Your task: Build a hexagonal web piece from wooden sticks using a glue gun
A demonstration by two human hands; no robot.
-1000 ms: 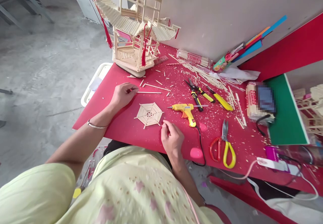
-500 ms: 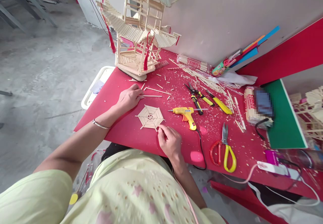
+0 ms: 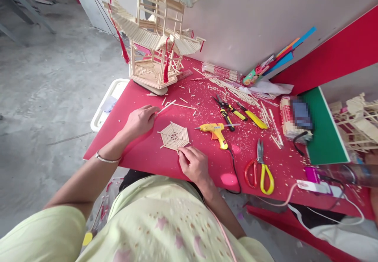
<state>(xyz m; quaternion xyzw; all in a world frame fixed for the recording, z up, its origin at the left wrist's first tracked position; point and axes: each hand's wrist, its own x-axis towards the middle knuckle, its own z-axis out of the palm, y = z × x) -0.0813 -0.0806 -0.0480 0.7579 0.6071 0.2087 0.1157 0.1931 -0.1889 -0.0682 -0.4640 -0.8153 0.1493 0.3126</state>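
Note:
My left hand [image 3: 139,121] is closed in a pinch on one end of a thin wooden stick [image 3: 167,107], which tilts up to the right above the table. A flat hexagonal panel of wooden sticks [image 3: 174,136], patterned like a spider web, lies on the red tabletop [image 3: 147,159]. At its near corner, my right hand [image 3: 195,166] pinches a protruding stick end between thumb and forefinger. Just right of the panel lies a yellow hot glue gun [image 3: 215,131], its nozzle pointing left. Several short stick pieces [image 3: 188,106] are scattered beyond the panel.
A pagoda model of sticks [image 3: 156,45] with red tassels stands at the back left. Pliers [image 3: 226,112], a yellow-handled cutter [image 3: 255,118] and scissors [image 3: 260,167] lie to the right. Loose sticks [image 3: 236,93], a green board [image 3: 326,132] and a power strip [image 3: 315,186] are further off.
My left hand has lifted the stick off the table and drawn back left, tilting it upward. My right hand stays at the panel's near corner. The whole view has shifted slightly.

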